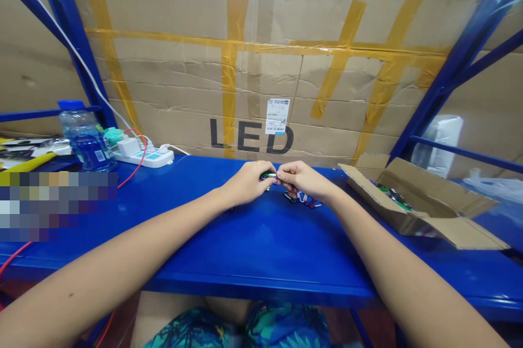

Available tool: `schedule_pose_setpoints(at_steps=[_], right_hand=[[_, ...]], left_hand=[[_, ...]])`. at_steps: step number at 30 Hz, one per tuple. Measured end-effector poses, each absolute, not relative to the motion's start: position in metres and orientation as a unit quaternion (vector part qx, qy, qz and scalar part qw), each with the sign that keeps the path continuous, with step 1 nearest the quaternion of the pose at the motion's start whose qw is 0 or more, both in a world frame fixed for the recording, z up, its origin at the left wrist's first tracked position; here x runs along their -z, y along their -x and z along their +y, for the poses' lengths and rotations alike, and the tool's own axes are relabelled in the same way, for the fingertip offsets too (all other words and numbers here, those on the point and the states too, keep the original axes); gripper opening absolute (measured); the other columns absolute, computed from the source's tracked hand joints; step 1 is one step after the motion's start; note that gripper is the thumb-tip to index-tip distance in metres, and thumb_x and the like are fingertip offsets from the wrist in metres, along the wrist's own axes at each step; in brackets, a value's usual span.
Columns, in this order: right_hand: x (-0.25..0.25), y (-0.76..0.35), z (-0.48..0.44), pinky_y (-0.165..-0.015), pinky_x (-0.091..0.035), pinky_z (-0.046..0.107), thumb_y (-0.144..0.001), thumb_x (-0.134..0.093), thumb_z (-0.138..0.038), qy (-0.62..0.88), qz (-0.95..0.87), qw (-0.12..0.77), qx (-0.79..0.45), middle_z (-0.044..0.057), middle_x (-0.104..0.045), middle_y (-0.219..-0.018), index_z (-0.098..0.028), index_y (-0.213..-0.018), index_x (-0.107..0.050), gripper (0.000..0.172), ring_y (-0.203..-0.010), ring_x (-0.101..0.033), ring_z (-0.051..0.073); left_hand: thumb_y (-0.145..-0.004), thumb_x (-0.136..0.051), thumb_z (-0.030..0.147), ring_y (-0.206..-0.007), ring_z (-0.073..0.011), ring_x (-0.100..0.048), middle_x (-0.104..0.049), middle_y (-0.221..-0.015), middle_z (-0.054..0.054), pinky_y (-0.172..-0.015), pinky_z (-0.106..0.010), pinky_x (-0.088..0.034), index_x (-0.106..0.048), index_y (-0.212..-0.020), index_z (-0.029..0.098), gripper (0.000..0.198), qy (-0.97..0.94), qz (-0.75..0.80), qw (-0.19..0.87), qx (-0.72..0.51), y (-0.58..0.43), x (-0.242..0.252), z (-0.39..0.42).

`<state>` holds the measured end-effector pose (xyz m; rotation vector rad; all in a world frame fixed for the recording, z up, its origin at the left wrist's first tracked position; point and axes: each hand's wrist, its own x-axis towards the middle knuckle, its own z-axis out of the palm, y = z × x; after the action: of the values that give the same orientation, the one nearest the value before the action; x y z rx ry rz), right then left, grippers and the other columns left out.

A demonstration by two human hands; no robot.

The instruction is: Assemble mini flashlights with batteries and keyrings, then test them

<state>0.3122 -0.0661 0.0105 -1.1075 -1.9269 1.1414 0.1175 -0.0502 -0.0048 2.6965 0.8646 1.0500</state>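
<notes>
At the middle of the blue table [257, 250], my left hand [250, 182] is wrapped round a small green metallic item [268, 175]. My right hand [297, 178] meets it from the right, thumb and index finger pinched at the item's end; what they hold there is too small to name. Just below and beside my right hand lie several small carabiner-like clips [304, 199], in dark green, blue, silver and red. Part of the green item is hidden by my left fingers.
An open cardboard box [441, 223] with small coloured pieces stands at right. At left are a blue-capped bottle [87, 138] and a power strip [153, 158] with a red cable. A large taped cardboard sheet [171, 86] forms the back.
</notes>
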Motion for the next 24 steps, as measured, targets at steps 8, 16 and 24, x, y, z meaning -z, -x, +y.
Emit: schedule_pose_setpoints(at_steps=[8,16,24], right_hand=[[-0.014,-0.316,-0.064,-0.047,-0.041,0.024,-0.092,-0.046,-0.044,0.478,-0.763,0.275,-0.337,0.0,-0.055,-0.059,-0.017,-0.07,-0.053,0.035,-0.047,-0.051,0.011],[-0.003,-0.332,-0.052,-0.045,-0.03,0.024,-0.073,-0.067,-0.024,0.508,-0.833,0.146,-0.163,0.003,-0.06,-0.056,-0.017,-0.058,-0.062,0.017,-0.049,-0.048,0.012],[0.005,-0.309,-0.066,-0.053,-0.032,0.026,-0.07,-0.059,-0.009,0.5,-0.855,0.081,-0.114,0.005,-0.063,-0.067,-0.018,-0.064,-0.058,0.011,-0.057,-0.049,0.014]], left_hand=[[-0.092,-0.047,0.028,-0.088,-0.0203,-0.065,-0.072,-0.095,-0.005,-0.078,-0.033,-0.048,-0.066,-0.095,0.019,0.021,-0.886,0.316,0.124,-0.316,-0.116,0.002,-0.052],[-0.091,-0.046,0.028,-0.094,-0.0213,-0.064,-0.07,-0.1,-0.005,-0.08,-0.034,-0.05,-0.062,-0.102,0.021,0.021,-0.862,0.344,0.127,-0.352,-0.113,0.005,-0.044],[-0.085,-0.051,0.024,-0.077,-0.0187,-0.062,-0.07,-0.085,-0.002,-0.068,-0.03,-0.045,-0.064,-0.094,0.02,0.016,-0.871,0.339,0.125,-0.332,-0.115,0.002,-0.053]])
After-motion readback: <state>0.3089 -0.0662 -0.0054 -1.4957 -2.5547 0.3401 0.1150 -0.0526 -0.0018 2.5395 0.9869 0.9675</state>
